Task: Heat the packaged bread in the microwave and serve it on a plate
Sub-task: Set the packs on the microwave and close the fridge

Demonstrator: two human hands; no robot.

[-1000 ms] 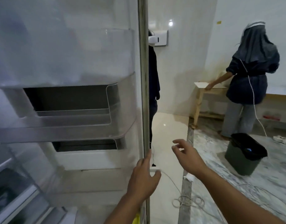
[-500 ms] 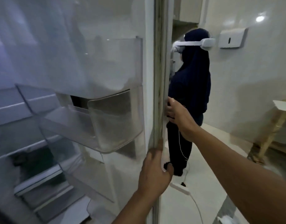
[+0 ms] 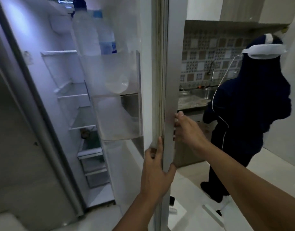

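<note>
Fridge door point(image 3: 161, 84), label unreadable

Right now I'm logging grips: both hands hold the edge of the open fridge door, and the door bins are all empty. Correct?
Not quite. In the head view the left hand and right hand do hold the fridge door edge, but the top door bin holds water bottles.

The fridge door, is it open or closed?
Open. The fridge door is swung out, so its bottles and the inside shelves show. The left hand and right hand grip its edge.
</note>
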